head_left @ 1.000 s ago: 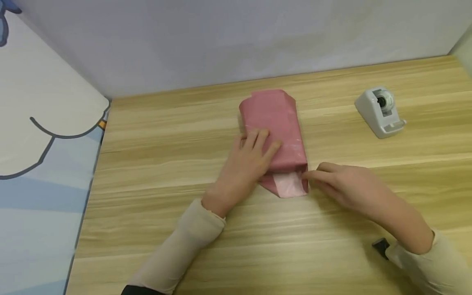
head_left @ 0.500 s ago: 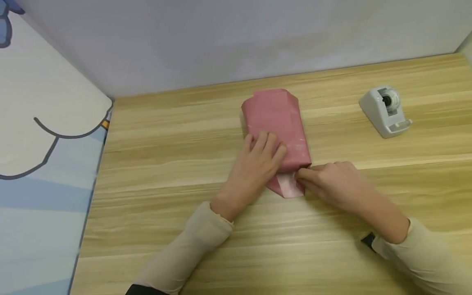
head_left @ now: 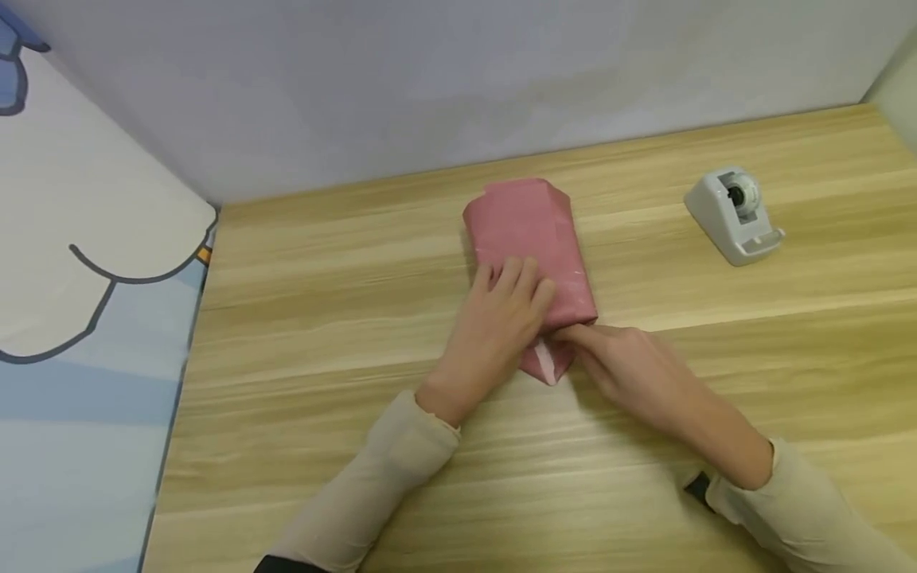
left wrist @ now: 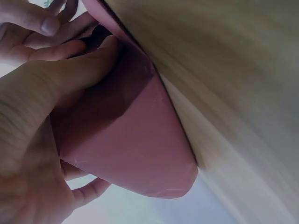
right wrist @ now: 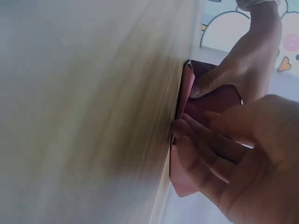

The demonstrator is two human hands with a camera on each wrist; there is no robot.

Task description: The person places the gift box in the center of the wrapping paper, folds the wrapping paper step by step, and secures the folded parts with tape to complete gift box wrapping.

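A box-shaped package [head_left: 530, 231] in pink wrapping paper lies on the wooden table. My left hand [head_left: 494, 318] holds it near its front end, fingers spread over the top. In the left wrist view the left thumb [left wrist: 100, 58] bends down against the end's folded paper. At that end a pointed paper flap [head_left: 552, 362] sticks out towards me, a narrow strip of its pale inner side showing. My right hand [head_left: 637, 374] has its fingertips on the flap's right part, folding it inward. The right wrist view shows the right fingers [right wrist: 196, 149] bent at the flap, low by the tabletop.
A grey-white tape dispenser [head_left: 734, 215] with a roll of clear tape stands at the back right of the table [head_left: 322, 278]. A pale wall [head_left: 458, 79] rises behind it. A cartoon-printed panel [head_left: 93, 318] borders the left side.
My right hand has moved left and inward, folding the flap's right side over, so its pale area has narrowed to a strip. The left hand stays on the package.
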